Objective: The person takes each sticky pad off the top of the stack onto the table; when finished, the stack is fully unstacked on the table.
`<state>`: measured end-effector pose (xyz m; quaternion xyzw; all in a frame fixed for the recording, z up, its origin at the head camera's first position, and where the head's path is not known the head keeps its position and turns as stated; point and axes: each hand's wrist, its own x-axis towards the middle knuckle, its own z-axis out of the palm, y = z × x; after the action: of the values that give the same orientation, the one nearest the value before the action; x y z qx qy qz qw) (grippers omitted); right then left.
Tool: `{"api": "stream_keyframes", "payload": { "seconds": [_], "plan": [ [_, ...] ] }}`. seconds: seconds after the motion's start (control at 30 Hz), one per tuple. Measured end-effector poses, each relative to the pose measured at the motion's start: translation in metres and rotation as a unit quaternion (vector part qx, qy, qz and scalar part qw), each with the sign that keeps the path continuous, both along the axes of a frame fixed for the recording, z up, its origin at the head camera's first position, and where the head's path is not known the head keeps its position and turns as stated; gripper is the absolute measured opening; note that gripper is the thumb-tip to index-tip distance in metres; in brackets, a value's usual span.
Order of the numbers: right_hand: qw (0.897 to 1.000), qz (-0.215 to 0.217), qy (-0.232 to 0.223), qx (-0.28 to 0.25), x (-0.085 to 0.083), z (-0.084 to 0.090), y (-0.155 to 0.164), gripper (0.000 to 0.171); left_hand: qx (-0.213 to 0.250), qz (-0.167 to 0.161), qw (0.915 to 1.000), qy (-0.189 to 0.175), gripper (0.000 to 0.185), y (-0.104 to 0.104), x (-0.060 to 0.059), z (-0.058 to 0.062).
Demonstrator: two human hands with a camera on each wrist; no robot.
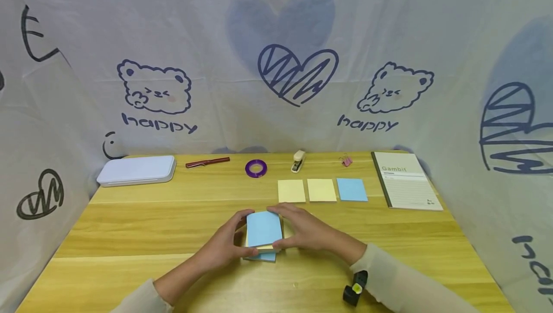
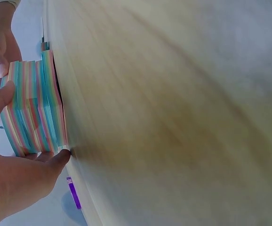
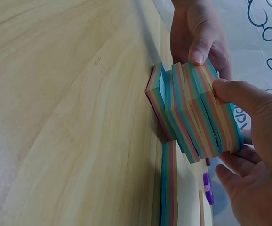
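Note:
A stack of sticky note pads [image 1: 263, 229] stands near the front middle of the wooden table, a blue pad on top. Striped blue, pink and yellow edges of the stack [image 3: 197, 113] show in the right wrist view, with the pads unevenly aligned. The lowest blue pad [image 1: 264, 257] juts toward me. My left hand [image 1: 220, 246] grips the stack from the left, thumb at its near side and fingers at the far side. From the right, my right hand [image 1: 308, 229] holds it likewise. A yellow pad [image 1: 288, 229] lies beside the stack, partly hidden under the right hand.
Behind the hands lie two yellow pads, left [image 1: 291, 191] and right [image 1: 321, 190], and a blue pad [image 1: 352, 189]. Along the back are a white case [image 1: 137, 171], red pen [image 1: 207, 162], purple tape roll [image 1: 248, 169], stapler [image 1: 297, 162], pink clip [image 1: 346, 160] and notebook [image 1: 408, 183].

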<state>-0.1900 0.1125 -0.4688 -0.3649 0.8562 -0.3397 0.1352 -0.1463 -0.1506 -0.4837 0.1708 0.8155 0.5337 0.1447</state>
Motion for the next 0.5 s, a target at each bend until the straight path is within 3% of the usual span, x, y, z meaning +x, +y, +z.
{"api": "stream_keyframes", "payload": {
  "seconds": [0.5],
  "plan": [
    [0.999,-0.034,0.027,-0.029,0.003,-0.007,0.037,0.083,-0.007,0.005,1.0000,0.000,0.093,0.001,0.000,-0.003]
  ]
}}
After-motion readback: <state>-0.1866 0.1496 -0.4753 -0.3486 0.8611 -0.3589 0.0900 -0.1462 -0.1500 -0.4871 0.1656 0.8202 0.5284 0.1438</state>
